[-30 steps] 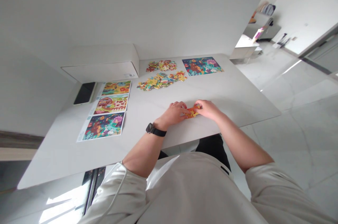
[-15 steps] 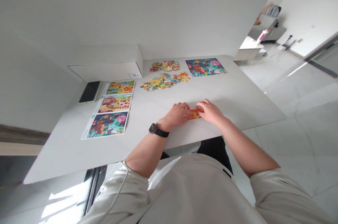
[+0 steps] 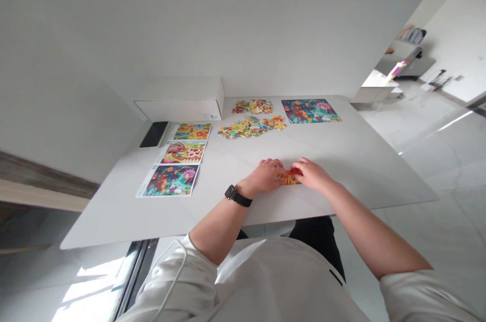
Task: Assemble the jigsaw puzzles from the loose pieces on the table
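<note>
Orange and yellow jigsaw puzzle pieces (image 3: pixel 290 179) lie on the table near its front edge, partly covered by my fingers. My left hand (image 3: pixel 269 175), with a black watch on the wrist, has its fingers curled onto the left side of these pieces. From the right, my right hand (image 3: pixel 310 173) grips their other side with thumb and fingers bent. Beyond my hands lies a heap of mostly yellow loose puzzle pieces (image 3: pixel 250 127). Behind that sits a second heap of red and green puzzle pieces (image 3: pixel 253 106).
A finished-looking dark blue puzzle picture (image 3: pixel 311 111) lies at the back right. On the left are a sheet with three printed pictures (image 3: pixel 183 152), a phone (image 3: pixel 154 134) and a white box (image 3: pixel 178 109) against the wall. The white table (image 3: pixel 228 205) ends close to my body.
The camera view has tilted and shifted, so the table sits lower and further right. Both hands stay on the orange pieces, with only slight finger movement.
</note>
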{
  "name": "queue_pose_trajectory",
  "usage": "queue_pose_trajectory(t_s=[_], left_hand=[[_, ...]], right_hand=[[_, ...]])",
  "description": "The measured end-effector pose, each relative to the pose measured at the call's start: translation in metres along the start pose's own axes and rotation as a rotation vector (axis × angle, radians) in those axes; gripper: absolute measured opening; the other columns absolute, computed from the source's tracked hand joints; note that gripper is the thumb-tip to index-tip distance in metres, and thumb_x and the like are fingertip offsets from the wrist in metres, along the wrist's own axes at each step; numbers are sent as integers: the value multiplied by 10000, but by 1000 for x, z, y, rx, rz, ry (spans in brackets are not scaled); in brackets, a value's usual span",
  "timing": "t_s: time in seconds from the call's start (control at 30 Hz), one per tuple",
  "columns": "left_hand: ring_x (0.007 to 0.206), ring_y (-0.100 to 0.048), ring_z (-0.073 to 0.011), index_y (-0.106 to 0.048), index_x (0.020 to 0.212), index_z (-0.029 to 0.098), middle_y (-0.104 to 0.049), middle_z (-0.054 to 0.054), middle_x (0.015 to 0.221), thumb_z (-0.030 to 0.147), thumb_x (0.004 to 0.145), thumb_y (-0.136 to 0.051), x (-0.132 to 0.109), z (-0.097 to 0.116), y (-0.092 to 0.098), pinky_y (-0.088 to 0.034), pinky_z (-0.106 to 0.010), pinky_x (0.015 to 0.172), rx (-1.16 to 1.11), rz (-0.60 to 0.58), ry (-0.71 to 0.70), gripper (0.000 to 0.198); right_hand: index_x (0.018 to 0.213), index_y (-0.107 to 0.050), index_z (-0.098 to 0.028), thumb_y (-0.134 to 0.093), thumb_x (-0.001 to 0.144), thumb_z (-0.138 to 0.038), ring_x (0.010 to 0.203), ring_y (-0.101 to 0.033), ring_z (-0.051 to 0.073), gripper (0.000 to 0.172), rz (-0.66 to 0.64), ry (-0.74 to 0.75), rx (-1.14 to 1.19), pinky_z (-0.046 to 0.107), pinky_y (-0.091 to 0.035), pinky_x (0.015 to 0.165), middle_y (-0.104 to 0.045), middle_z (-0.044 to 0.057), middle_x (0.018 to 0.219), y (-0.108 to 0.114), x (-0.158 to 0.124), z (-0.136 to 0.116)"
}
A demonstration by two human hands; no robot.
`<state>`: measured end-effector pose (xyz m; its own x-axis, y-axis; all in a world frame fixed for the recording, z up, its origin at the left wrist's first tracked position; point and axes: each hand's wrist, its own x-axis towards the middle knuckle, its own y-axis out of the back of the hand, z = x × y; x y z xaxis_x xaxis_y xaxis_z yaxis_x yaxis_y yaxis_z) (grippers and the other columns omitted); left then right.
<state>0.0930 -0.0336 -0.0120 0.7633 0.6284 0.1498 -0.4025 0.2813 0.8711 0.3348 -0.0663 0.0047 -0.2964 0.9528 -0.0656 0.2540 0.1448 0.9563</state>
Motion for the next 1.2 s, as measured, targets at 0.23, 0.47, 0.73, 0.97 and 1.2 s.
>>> queue_pose_trajectory(t_s=[0.23, 0.47, 0.73, 0.97, 1.2], left_hand=[[964, -687, -225, -742, 1030, 222, -742, -77, 1034, 305, 984, -683, 5, -7, 9, -519, -356, 903, -139, 259, 135, 112], [626, -463, -156, -543, 686, 219, -569, -1, 657, 498, 1040, -549, 7, -19, 18, -326, -304, 627, -202, 440, 447, 451], [586, -340, -131, -358, 628, 220, -404, 38, 584, 407, 997, -509, 10, -33, 19, -253, -312, 620, -228, 417, 530, 440], [592, -326, -129, -342, 639, 223, -355, 48, 579, 444, 984, -493, 13, -39, 17, -263, -303, 622, -311, 422, 582, 437], [610, -325, -127, -356, 646, 224, -350, 48, 596, 517, 985, -461, 15, -41, 13, -254, -303, 623, -348, 443, 569, 460]], right_hand=[[1023, -804, -238, -744, 941, -273, 820, -695, 195, 108, 75, 41, 118, 315, -521, 803, -728, 68, 1050, 23, 27, 1], [952, -805, -258, -702, 925, -327, 814, -701, 212, 127, 243, 96, 331, 339, -535, 809, -795, 54, 980, 44, 84, 1], [878, -756, -239, -638, 894, -474, 755, -672, 219, 263, 251, -16, 566, 330, -483, 736, -767, 33, 808, 9, 144, 16], [868, -758, -239, -610, 858, -540, 686, -613, 205, 336, 229, -34, 601, 317, -436, 686, -716, 18, 725, -17, 151, 27], [832, -746, -230, -616, 859, -523, 717, -639, 216, 321, 277, -24, 646, 320, -449, 705, -738, 35, 736, -18, 156, 30]])
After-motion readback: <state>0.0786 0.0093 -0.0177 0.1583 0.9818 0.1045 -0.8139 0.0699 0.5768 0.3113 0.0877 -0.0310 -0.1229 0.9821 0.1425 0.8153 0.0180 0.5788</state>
